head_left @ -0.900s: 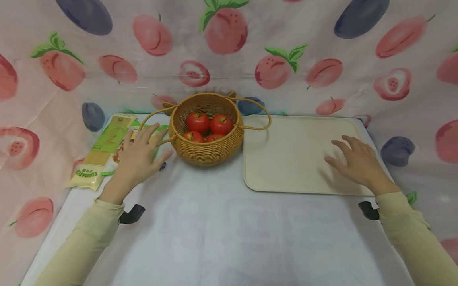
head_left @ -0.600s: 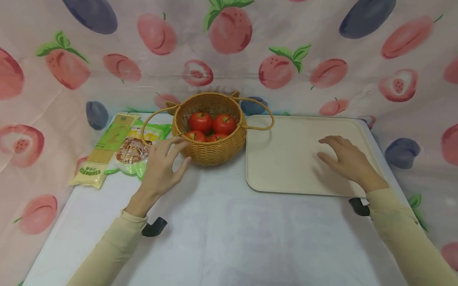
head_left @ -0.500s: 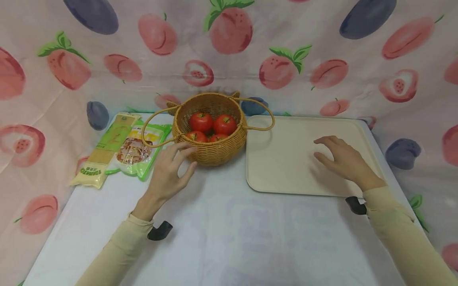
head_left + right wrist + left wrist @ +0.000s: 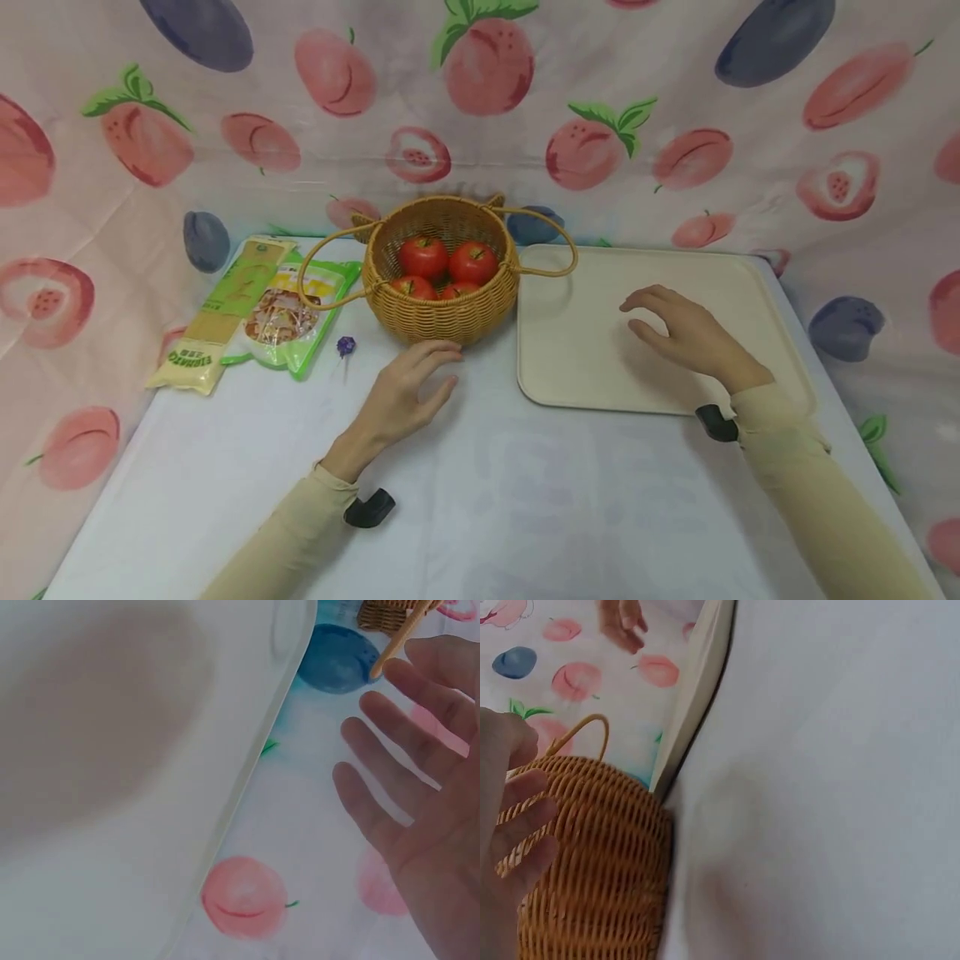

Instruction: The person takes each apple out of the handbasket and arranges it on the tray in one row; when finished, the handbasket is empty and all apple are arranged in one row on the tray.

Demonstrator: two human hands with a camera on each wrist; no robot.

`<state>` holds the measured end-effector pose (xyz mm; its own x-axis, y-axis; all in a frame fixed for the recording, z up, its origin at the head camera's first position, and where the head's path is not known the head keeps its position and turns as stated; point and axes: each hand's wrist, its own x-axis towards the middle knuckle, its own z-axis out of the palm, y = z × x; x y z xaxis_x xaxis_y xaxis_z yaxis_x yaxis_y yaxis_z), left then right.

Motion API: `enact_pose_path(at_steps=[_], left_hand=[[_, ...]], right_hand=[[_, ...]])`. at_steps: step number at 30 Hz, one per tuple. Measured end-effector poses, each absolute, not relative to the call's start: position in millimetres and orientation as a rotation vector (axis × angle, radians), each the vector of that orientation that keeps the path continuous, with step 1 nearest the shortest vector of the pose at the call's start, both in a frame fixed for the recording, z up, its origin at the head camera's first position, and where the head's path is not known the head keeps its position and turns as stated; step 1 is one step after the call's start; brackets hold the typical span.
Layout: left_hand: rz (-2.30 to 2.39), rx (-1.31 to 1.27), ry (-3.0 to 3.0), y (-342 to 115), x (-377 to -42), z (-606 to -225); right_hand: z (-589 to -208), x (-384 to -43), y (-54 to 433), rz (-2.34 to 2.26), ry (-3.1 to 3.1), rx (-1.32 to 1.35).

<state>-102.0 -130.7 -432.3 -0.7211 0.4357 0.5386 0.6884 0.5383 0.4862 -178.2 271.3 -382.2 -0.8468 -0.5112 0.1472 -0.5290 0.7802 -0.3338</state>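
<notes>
1. Nearest, bottom of the frame: the white worktop point(image 4: 525, 517) spreads out beneath both hands.
2. Lower centre, here's the left hand point(image 4: 397, 404), fingers point(image 4: 531, 820) released, grasping nothing; they overlap the basket's lower edge, and I can't tell whether they touch it.
3. Centre right, the right hand point(image 4: 686, 337) hangs over the tray point(image 4: 577, 358), fingers loosely bent and holding nothing.
4. Left of centre, a lollipop point(image 4: 346, 346) lies near the left hand, then a bag point(image 4: 281, 321) and a long packet point(image 4: 202, 329).
5. Upper centre, the basket point(image 4: 442, 317) stands upright beside the tray, apples point(image 4: 423, 257) inside, handles point(image 4: 547, 272) splayed to either side.
6. My call: we're between grips. Working the basket would call for bringing both hands to its handles and curling the fingers round.
7. Farthest, fruit-print cloth point(image 4: 480, 142) fills the top.
</notes>
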Motion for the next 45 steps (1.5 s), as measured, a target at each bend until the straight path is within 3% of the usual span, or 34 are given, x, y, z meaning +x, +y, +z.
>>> enact_pose_path(at_steps=[24,45], left_hand=[[-0.999,-1.126,-2.630,-56,-112,-488],[-0.922,-1.158,-2.684,-55,-110,-495]], right_hand=[[-360,-202,219,0.635,-2.795,1.067],[-333,-236,133,0.736,-2.523,1.398]])
